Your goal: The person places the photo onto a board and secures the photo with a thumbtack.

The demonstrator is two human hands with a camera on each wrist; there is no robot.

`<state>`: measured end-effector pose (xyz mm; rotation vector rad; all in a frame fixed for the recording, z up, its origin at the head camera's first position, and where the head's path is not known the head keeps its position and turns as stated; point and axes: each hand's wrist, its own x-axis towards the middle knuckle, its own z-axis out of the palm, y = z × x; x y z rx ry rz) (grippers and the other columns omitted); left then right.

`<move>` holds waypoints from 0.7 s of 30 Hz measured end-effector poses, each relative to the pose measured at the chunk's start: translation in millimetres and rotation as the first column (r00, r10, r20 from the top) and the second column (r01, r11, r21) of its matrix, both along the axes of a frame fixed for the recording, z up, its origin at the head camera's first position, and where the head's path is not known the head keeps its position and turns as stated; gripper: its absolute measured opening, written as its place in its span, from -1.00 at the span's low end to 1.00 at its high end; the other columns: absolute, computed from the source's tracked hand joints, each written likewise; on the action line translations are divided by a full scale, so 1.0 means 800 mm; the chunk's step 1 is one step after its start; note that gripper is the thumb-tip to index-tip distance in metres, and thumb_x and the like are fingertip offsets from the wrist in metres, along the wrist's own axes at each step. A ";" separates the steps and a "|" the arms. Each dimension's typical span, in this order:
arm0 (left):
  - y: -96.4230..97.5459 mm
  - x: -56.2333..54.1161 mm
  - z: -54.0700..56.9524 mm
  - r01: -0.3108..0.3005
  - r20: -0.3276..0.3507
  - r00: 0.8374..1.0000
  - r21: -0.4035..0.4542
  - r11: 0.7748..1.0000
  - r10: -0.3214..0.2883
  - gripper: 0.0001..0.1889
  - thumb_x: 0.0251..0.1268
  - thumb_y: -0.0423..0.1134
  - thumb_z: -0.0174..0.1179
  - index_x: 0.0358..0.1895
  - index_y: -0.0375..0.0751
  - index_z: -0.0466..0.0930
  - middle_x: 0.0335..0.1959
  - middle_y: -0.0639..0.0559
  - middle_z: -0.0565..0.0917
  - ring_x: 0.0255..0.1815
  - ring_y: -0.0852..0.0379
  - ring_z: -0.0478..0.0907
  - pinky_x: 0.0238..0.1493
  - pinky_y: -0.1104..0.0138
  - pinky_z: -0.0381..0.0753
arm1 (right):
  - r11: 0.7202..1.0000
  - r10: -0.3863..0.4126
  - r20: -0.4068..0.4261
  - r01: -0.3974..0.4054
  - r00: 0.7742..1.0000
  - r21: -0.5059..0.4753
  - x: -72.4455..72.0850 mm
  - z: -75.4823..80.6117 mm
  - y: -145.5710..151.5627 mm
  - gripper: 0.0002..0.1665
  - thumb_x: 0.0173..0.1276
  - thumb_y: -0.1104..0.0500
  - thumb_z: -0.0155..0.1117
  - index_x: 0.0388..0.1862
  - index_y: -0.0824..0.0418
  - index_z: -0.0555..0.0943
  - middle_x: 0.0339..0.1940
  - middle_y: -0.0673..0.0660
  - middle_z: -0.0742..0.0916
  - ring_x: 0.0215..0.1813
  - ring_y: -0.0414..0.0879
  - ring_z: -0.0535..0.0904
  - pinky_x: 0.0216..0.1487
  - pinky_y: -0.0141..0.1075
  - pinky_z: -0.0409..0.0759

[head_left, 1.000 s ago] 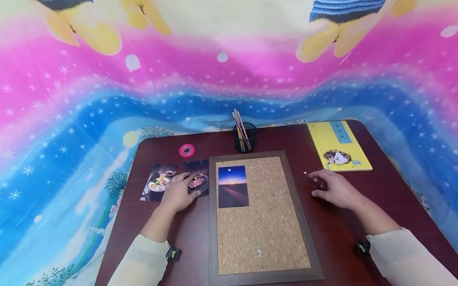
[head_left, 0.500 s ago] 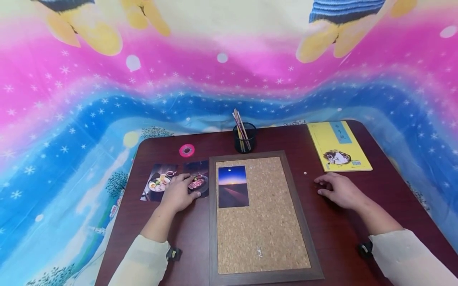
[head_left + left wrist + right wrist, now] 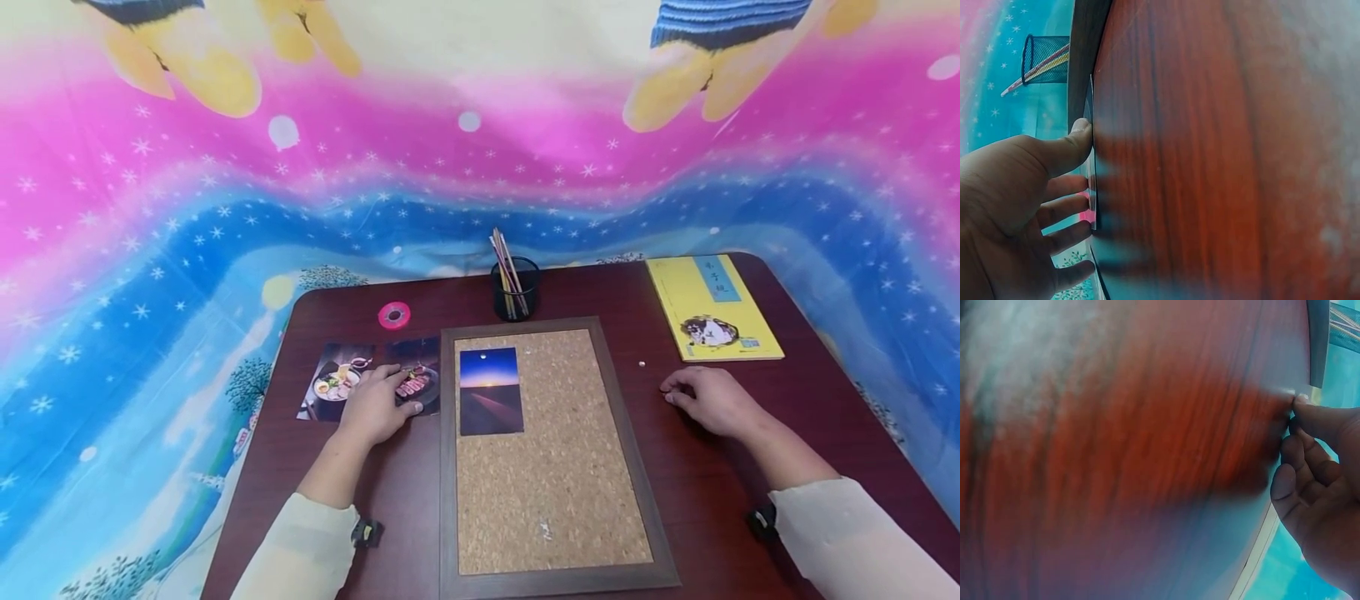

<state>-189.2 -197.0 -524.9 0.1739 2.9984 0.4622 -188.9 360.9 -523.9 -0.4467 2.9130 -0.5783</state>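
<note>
Tabletop (image 3: 405,500), left hand (image 3: 375,406) on photos (image 3: 335,383), right hand (image 3: 708,400) apart from corkboard edge (image 3: 626,433)

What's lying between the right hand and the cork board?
In the head view, a strip of tabletop separates the right hand from the cork board; one small white piece lies on that strip.

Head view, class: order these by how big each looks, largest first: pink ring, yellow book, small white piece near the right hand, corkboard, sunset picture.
1. Corkboard
2. Yellow book
3. Sunset picture
4. Pink ring
5. Small white piece
</note>
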 end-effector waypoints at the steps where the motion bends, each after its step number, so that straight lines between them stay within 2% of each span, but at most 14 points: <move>1: 0.000 0.000 0.000 -0.002 0.002 1.000 -0.001 1.000 0.002 -0.25 0.26 0.09 0.44 0.46 -0.18 0.50 0.48 -0.22 0.43 0.48 -0.30 0.31 0.44 -0.26 0.27 | 1.000 0.000 -0.006 0.000 1.000 0.004 0.000 -0.001 0.000 -0.89 0.42 0.20 0.42 -0.10 0.12 0.77 -0.24 -0.03 0.76 -0.19 -0.09 0.64 -0.11 0.00 0.63; 7: 0.001 0.000 0.000 -0.002 -0.003 1.000 -0.015 1.000 0.002 -0.26 0.26 0.09 0.45 0.44 -0.18 0.53 0.45 -0.21 0.47 0.45 -0.28 0.34 0.41 -0.23 0.33 | 1.000 0.012 -0.009 -0.012 1.000 -0.005 0.000 -0.003 -0.001 -0.94 0.42 0.17 0.42 -0.16 0.07 0.75 -0.28 -0.06 0.73 -0.24 -0.14 0.59 -0.14 -0.05 0.62; 14: -0.003 -0.003 0.001 0.030 -0.093 0.995 -0.020 0.999 -0.031 -0.57 0.32 -0.14 0.38 0.23 -0.18 0.71 0.21 -0.12 0.65 0.24 -0.18 0.53 0.29 -0.11 0.48 | 1.000 0.016 0.008 -0.016 1.000 -0.013 0.003 0.000 0.000 -0.94 0.43 0.16 0.42 -0.16 0.03 0.74 -0.26 -0.08 0.72 -0.24 -0.16 0.58 -0.14 -0.07 0.62; 17: -0.005 -0.003 0.004 0.060 -0.061 0.996 -0.025 0.998 -0.062 -0.48 0.30 -0.09 0.42 0.29 -0.17 0.67 0.26 -0.15 0.61 0.30 -0.21 0.50 0.32 -0.12 0.46 | 1.000 0.015 -0.003 -0.015 1.000 -0.021 0.004 0.002 0.001 -0.95 0.43 0.17 0.42 -0.16 0.03 0.74 -0.26 -0.08 0.73 -0.23 -0.16 0.59 -0.13 -0.06 0.62; 21: -0.013 -0.003 0.006 0.095 0.015 0.995 -0.003 0.995 -0.095 -0.23 0.17 0.02 0.53 0.45 -0.14 0.53 0.38 -0.21 0.48 0.40 -0.27 0.38 0.38 -0.20 0.39 | 0.999 0.020 -0.027 -0.021 0.999 -0.027 0.004 0.006 0.001 -0.96 0.44 0.14 0.41 -0.17 0.06 0.74 -0.27 -0.10 0.73 -0.23 -0.16 0.60 -0.14 -0.06 0.61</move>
